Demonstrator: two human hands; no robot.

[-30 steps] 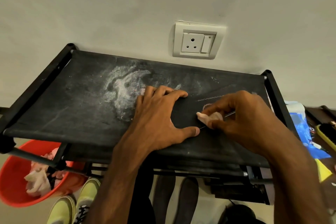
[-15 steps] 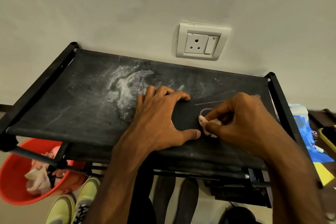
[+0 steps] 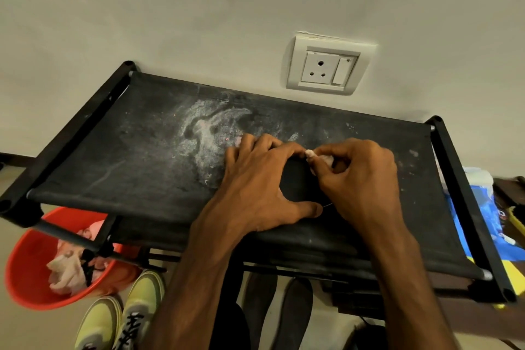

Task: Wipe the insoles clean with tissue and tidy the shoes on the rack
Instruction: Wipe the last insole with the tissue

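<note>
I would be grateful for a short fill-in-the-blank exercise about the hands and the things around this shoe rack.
1. The right hand pinches a small wad of ____.
2. The left hand rests spread on the ____ shelf of the rack.
3. The wall socket above the rack has ____ round holes.

Missing words: tissue; top; three.

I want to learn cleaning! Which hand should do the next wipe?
Right. The right hand pinches the tissue and holds it down on the dusty black shelf. The left hand only presses flat on the shelf and holds nothing.
</note>
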